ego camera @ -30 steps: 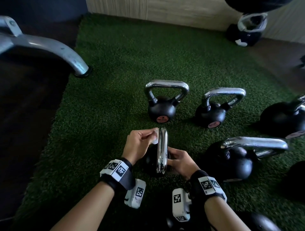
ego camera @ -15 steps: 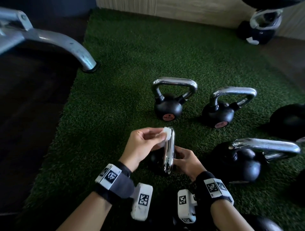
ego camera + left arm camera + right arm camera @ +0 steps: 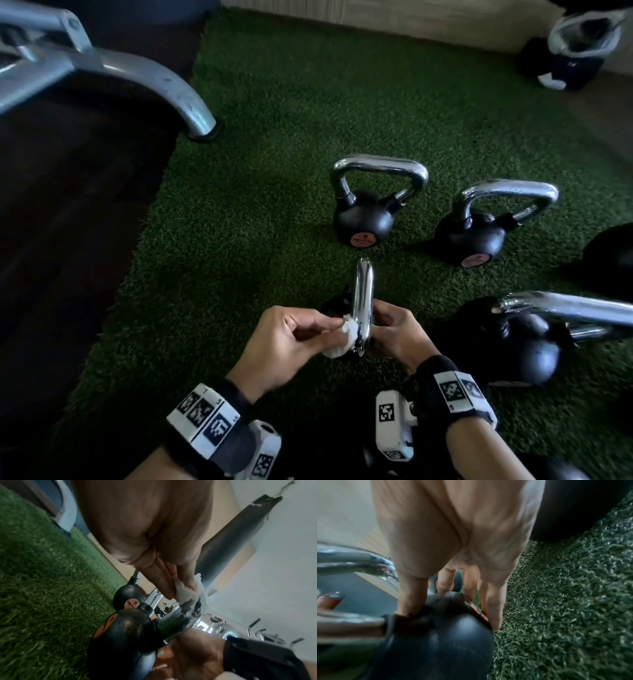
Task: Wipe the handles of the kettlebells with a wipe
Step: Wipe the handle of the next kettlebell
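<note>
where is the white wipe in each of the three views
Head: wipe low centre, pinched by the left hand against the near end of the chrome handle.
Left wrist: wipe centre right, under the fingertips.
Right wrist: not in it.
Shared landmark: the chrome handle.

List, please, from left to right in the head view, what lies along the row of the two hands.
left hand → wipe → chrome handle → right hand → large kettlebell
</note>
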A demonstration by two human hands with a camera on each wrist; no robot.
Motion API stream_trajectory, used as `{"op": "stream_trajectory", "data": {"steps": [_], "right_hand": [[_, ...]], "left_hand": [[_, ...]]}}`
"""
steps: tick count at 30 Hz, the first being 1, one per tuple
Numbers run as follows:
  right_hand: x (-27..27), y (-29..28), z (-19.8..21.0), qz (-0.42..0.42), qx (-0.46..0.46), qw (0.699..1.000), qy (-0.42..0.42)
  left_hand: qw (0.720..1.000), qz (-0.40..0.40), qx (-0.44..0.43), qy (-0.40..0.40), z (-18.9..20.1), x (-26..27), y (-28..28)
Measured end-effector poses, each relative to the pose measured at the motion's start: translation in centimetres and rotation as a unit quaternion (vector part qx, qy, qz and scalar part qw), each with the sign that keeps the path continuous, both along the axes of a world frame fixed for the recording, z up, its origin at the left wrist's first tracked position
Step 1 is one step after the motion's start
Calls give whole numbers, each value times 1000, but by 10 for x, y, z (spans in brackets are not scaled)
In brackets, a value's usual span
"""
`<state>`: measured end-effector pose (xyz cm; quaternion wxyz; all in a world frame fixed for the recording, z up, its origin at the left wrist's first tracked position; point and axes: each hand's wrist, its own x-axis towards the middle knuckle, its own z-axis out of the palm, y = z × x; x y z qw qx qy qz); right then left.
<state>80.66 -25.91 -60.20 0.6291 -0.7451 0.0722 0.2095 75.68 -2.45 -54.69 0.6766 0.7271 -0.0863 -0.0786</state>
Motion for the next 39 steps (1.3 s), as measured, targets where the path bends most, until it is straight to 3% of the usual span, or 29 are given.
{"op": "stream_trajectory", "data": {"steps": [5,9,12,16,19,22,27,32,36,39], "right_hand": [[0,-1,-2,-10,-18,1000,8],[-2,3,0,-20,-41,999,-2],[-5,6,3,0,-104,994,-42],[-6,8,27,30,-231,971,-56],[-7,4,69,-74,-312,935,-149],[-14,11,118,-97,-226,927,-281],[-27,43,160,9,-89,945,-315],[-24,49,149,-58,-87,936,-337],[-20,38,135,-61,-87,952,-286],[-15,26,126,-112,-40,955,-271]], "left_hand": [[999,-9,52,3,-8,-17,-3],[990,-8,133,-47,-21,-12,-2],[985,-14,162,-50,-17,-6,2],[996,42,82,4,1,8,10],[990,131,-22,50,20,23,13],[965,157,-164,129,45,30,11],[955,93,-227,164,71,30,-2],[955,51,-214,197,72,30,-9],[972,19,-129,198,67,31,-4],[989,18,-33,141,41,35,1]]}}
